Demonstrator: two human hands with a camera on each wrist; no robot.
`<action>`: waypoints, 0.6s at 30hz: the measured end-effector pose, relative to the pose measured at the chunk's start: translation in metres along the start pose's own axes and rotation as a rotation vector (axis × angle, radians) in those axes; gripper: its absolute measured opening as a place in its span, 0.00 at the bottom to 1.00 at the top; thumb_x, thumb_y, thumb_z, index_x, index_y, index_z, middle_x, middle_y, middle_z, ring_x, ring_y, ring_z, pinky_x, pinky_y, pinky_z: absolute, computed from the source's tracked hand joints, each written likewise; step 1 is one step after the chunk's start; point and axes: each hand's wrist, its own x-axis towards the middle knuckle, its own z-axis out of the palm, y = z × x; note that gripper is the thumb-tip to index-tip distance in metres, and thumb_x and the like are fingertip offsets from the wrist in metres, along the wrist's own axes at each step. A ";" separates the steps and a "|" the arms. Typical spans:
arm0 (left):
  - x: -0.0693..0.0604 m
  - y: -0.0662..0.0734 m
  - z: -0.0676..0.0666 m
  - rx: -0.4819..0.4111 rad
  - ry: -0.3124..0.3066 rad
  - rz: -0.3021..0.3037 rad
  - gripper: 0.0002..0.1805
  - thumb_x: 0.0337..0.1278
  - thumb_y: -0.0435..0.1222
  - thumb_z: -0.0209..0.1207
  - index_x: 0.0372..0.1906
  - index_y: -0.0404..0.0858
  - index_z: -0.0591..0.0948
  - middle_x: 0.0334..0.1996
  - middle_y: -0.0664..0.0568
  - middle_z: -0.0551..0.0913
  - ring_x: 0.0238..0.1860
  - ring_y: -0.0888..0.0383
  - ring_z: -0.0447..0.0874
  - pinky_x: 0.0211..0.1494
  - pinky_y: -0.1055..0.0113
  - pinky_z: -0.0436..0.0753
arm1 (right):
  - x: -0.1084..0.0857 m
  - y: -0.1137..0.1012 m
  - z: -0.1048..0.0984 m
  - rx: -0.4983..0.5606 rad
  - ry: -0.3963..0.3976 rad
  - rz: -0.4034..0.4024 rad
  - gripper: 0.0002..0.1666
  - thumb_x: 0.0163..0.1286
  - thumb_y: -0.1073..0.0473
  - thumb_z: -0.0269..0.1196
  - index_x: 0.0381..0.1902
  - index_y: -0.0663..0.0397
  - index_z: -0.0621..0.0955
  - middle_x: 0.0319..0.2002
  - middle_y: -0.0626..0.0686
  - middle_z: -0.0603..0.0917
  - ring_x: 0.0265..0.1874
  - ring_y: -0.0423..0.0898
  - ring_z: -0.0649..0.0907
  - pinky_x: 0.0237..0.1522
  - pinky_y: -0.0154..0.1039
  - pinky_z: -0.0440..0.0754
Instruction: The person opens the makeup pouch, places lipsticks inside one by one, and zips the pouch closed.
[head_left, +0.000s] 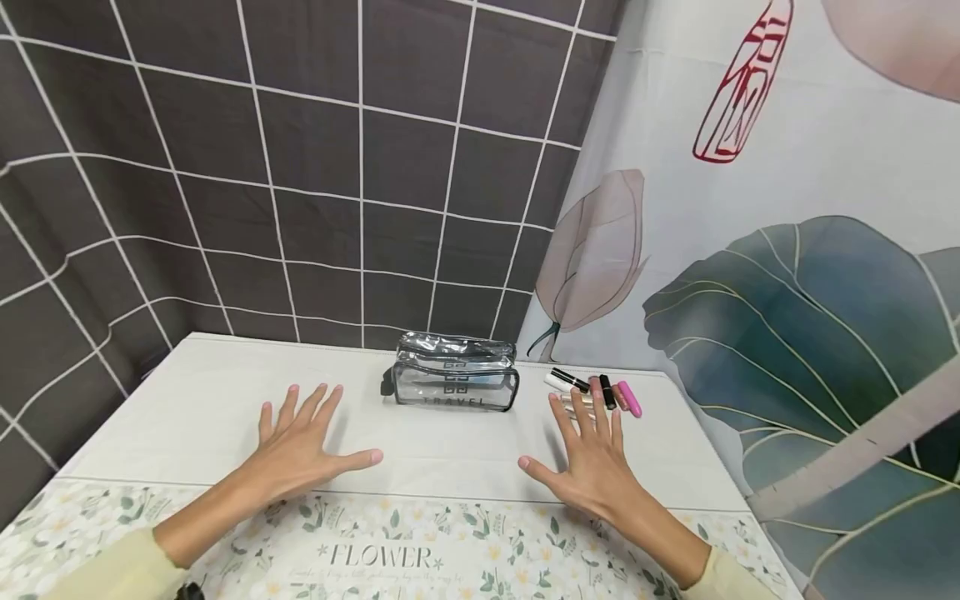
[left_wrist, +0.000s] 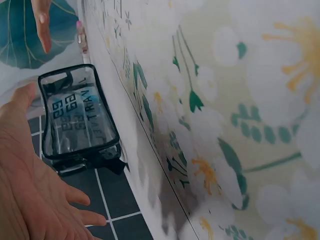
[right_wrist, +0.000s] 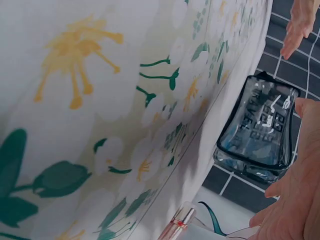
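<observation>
Both hands are spread with straight fingers and hold nothing. In the head view the left hand is over the white cloth, left of a clear, black-edged pouch marked TRAVEL. The right hand is to the pouch's right, its fingertips overlapping the view of several small cosmetic tubes. Among these are a pink tube and a black one; the hand partly hides others. The left wrist view shows the pouch beyond the left hand. In the right wrist view, the pouch appears beside the right hand.
A floral cloth printed FLOWER covers the table's near part, with white cloth behind it. A dark grid-patterned curtain hangs at the back, and a leaf-print curtain hangs at the right.
</observation>
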 end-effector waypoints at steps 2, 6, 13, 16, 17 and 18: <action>0.002 0.002 0.000 -0.016 -0.014 0.002 0.73 0.56 0.78 0.67 0.90 0.31 0.59 0.88 0.23 0.56 0.87 0.12 0.39 0.81 0.12 0.36 | -0.001 0.000 -0.001 0.005 0.006 0.004 0.67 0.69 0.20 0.67 0.93 0.49 0.60 0.93 0.66 0.51 0.93 0.68 0.37 0.86 0.81 0.35; 0.007 0.005 0.000 -0.044 -0.046 -0.006 0.71 0.59 0.78 0.65 0.91 0.32 0.59 0.89 0.24 0.56 0.87 0.12 0.38 0.80 0.12 0.36 | -0.001 -0.001 -0.001 0.021 0.017 -0.002 0.66 0.70 0.21 0.67 0.93 0.49 0.61 0.92 0.68 0.53 0.93 0.70 0.39 0.86 0.83 0.36; 0.015 0.009 -0.001 -0.062 -0.062 -0.006 0.69 0.61 0.78 0.63 0.90 0.32 0.60 0.89 0.26 0.57 0.88 0.13 0.41 0.82 0.12 0.39 | 0.003 -0.003 0.001 0.035 -0.006 0.003 0.67 0.70 0.21 0.67 0.94 0.47 0.59 0.93 0.66 0.49 0.93 0.71 0.37 0.87 0.80 0.33; 0.017 0.011 0.000 -0.073 -0.060 -0.003 0.68 0.62 0.77 0.63 0.90 0.33 0.61 0.89 0.26 0.57 0.88 0.14 0.42 0.82 0.13 0.39 | 0.006 -0.005 0.001 0.038 -0.005 0.001 0.67 0.70 0.21 0.67 0.94 0.47 0.59 0.93 0.66 0.48 0.92 0.72 0.37 0.87 0.80 0.34; 0.017 0.012 0.000 -0.079 -0.059 -0.002 0.68 0.62 0.77 0.63 0.90 0.33 0.61 0.89 0.26 0.58 0.88 0.14 0.42 0.83 0.13 0.39 | 0.006 -0.006 0.001 0.039 -0.003 -0.002 0.67 0.70 0.21 0.67 0.93 0.47 0.59 0.93 0.66 0.48 0.92 0.73 0.37 0.87 0.80 0.34; 0.018 0.012 0.000 -0.085 -0.056 0.000 0.68 0.62 0.77 0.63 0.90 0.33 0.61 0.88 0.26 0.58 0.88 0.14 0.43 0.83 0.13 0.39 | 0.007 -0.007 0.001 0.038 -0.002 -0.002 0.66 0.70 0.21 0.66 0.93 0.47 0.59 0.93 0.66 0.48 0.92 0.73 0.37 0.87 0.80 0.34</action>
